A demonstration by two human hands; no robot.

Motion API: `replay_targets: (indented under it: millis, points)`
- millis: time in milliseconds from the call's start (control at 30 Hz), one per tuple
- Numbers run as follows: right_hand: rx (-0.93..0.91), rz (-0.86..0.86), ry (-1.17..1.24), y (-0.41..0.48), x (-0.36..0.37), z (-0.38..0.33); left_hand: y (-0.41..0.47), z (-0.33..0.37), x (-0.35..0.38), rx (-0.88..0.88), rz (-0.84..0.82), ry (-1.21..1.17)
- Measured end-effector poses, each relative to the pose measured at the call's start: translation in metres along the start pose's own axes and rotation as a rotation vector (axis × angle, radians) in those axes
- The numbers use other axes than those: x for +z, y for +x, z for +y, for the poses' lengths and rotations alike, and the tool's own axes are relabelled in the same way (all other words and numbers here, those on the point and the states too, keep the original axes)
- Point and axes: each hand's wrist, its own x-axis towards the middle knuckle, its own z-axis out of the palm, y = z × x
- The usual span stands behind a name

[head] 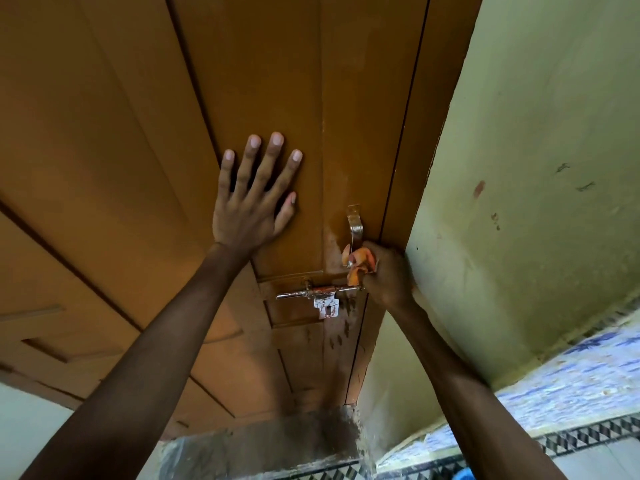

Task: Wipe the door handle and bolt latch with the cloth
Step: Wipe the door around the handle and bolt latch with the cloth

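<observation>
My left hand (252,199) lies flat, open on the door (121,133); my right hand (384,271) clutches the cloth (358,263) against the handle (355,225)

Left hand (254,199): flat, palm pressed forward, fingers spread and pointing up, forearm bare and extended from lower left. Right hand (384,271): closed in a fist, knuckles outward, wrist bent, forearm bare, reaching from lower right.
</observation>
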Motion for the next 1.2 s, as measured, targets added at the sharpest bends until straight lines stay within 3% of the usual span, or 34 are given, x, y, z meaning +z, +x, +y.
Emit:
replay_targets:
  millis: [100, 233, 300, 367, 433, 500, 633, 833, 900, 967, 1033, 1133, 1200]
  points:
    - [-0.059, 0.128, -0.322, -0.004, 0.005, 0.001, -0.001, -0.001, 0.0, 0.005, -0.004, 0.015]
    - [-0.072, 0.219, -0.362, -0.007, 0.009, -0.001, 0.0, 0.0, 0.0, 0.006, -0.011, 0.011]
    - [0.048, 0.113, 0.015, -0.007, 0.005, -0.005, -0.001, 0.001, 0.001, 0.001, -0.014, 0.017]
    - [0.287, -0.155, 0.581, -0.006, -0.008, -0.006, 0.0, 0.002, 0.0, 0.003, -0.011, 0.02]
    - [0.339, -0.302, 0.739, -0.003, -0.018, 0.0, -0.001, 0.001, 0.001, -0.001, -0.007, 0.015]
    - [0.251, -0.311, 0.572, -0.005, -0.025, -0.002, -0.002, 0.001, 0.001, -0.006, -0.008, 0.019]
    - [0.034, -0.099, 0.041, -0.003, -0.01, -0.004, -0.001, 0.001, 0.0, -0.001, 0.003, 0.015]
    - [0.016, 0.097, -0.38, -0.006, 0.003, -0.009, -0.001, 0.0, 0.001, -0.002, 0.016, 0.016]
    - [0.05, 0.077, -0.231, -0.004, 0.006, -0.006, -0.001, 0.0, 0.002, -0.001, 0.019, 0.017]
    - [0.197, -0.045, 0.222, -0.001, 0.001, -0.002, -0.001, 0.001, 0.002, 0.0, 0.023, 0.025]
    - [0.263, -0.124, 0.457, -0.007, -0.003, 0.0, -0.001, 0.001, 0.002, -0.002, 0.023, 0.024]
    - [0.11, 0.003, 0.313, -0.014, 0.001, 0.004, -0.001, 0.001, 0.002, -0.004, 0.02, 0.022]
    - [0.161, 0.01, 0.304, -0.015, -0.002, -0.001, 0.0, 0.0, 0.001, -0.007, 0.017, 0.017]
